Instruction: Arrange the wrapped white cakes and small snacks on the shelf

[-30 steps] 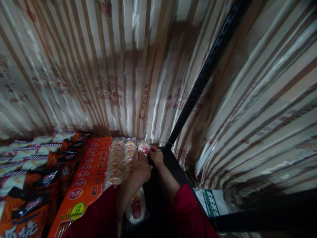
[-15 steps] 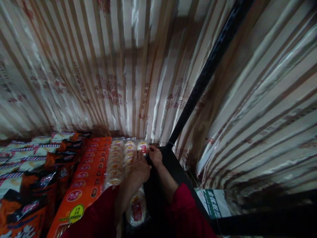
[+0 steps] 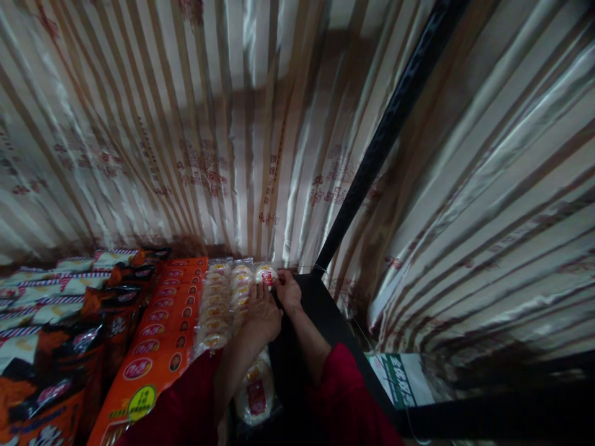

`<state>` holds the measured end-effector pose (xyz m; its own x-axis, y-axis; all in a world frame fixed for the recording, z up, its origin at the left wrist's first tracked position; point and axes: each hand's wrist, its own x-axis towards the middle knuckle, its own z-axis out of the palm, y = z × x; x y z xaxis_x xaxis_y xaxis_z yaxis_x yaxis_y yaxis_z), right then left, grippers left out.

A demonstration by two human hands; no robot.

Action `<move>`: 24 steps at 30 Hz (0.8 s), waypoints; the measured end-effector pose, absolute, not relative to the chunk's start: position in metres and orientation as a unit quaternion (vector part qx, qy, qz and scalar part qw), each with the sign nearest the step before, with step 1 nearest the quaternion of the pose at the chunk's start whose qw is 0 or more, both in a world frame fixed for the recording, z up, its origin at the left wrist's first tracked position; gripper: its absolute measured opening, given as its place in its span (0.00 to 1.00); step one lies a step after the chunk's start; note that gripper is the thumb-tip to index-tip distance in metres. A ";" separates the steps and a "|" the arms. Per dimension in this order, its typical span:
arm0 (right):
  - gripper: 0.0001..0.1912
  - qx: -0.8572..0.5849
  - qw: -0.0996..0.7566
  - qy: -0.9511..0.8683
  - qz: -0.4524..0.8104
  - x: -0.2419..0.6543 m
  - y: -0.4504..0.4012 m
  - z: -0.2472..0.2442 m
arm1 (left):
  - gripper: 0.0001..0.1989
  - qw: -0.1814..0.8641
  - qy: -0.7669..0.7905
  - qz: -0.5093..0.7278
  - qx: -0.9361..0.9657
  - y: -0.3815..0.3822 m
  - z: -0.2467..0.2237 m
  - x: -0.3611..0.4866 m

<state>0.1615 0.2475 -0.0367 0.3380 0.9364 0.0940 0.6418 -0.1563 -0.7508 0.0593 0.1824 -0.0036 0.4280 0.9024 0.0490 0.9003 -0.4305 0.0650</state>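
A round white packet with a red label (image 3: 266, 277) lies at the back of the black shelf (image 3: 320, 310), against the curtain. My left hand (image 3: 264, 313) rests at its front edge, fingers pointing forward and touching it. At the packet's right side, my right hand (image 3: 289, 291) has its fingers bent and pressed together on the edge. Just left are two rows of clear-wrapped round packets (image 3: 214, 310), the nearer row partly behind my left hand. Another round packet with a red label (image 3: 255, 396) lies below my left forearm.
Orange packs (image 3: 160, 328) overlap in a row to the left, with black-and-orange bags (image 3: 69, 353) beyond them. A black post (image 3: 372, 148) slants up from the shelf corner. A white-and-green bag (image 3: 400, 378) lies at the lower right, beside hanging striped curtains.
Both hands and the packet appear very slightly further left, along with the whole view. The grip looks nearly the same.
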 end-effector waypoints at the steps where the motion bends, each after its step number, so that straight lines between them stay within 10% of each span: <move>1: 0.08 -0.730 0.363 -0.543 0.202 0.162 0.248 -0.038 | 0.26 0.017 0.534 0.042 0.844 0.182 -0.004 0.059; 24: 0.13 -0.683 0.439 -0.568 0.131 0.158 0.249 -0.054 | 0.28 0.047 0.521 0.019 0.852 0.184 0.003 0.056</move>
